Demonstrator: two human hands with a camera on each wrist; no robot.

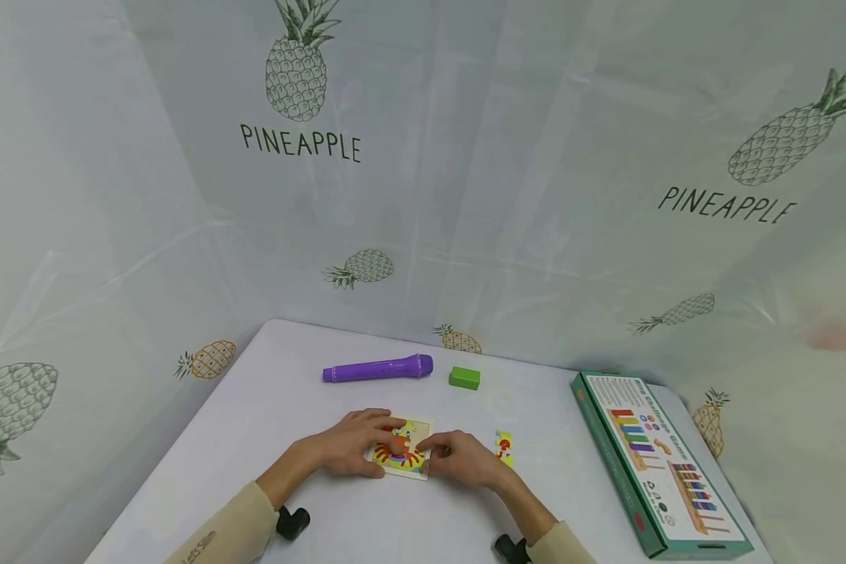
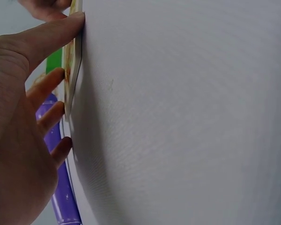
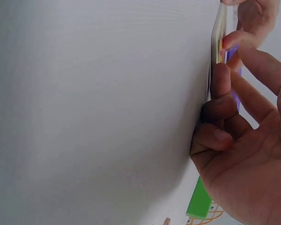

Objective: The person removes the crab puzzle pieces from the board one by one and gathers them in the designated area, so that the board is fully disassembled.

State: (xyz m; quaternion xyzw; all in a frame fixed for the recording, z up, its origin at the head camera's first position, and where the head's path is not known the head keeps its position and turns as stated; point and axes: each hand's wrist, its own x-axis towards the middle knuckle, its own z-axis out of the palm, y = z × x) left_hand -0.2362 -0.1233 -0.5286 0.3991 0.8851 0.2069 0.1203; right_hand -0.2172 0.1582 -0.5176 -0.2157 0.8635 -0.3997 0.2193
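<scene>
A small wooden picture puzzle (image 1: 412,462) with a red crab on yellow lies between the hands. My left hand (image 1: 356,442) rests across its left side, fingers spread and fairly straight. In the left wrist view the thumb (image 2: 54,37) touches the edge of the puzzle board (image 2: 74,86). At the board's right edge is my right hand (image 1: 465,458), thumb and index close together. Its other fingers (image 3: 215,136) curl in beside the board (image 3: 217,37); I cannot tell whether it pinches a piece. A yellow-and-red puzzle strip (image 1: 504,442) lies right of that hand.
Behind the puzzle lie a purple microphone-shaped toy (image 1: 377,368) and a green block (image 1: 464,378). A flat green-and-white toy box (image 1: 666,470) sits along the right side of the white table (image 1: 388,529). A pineapple-print sheet (image 1: 507,196) hangs behind.
</scene>
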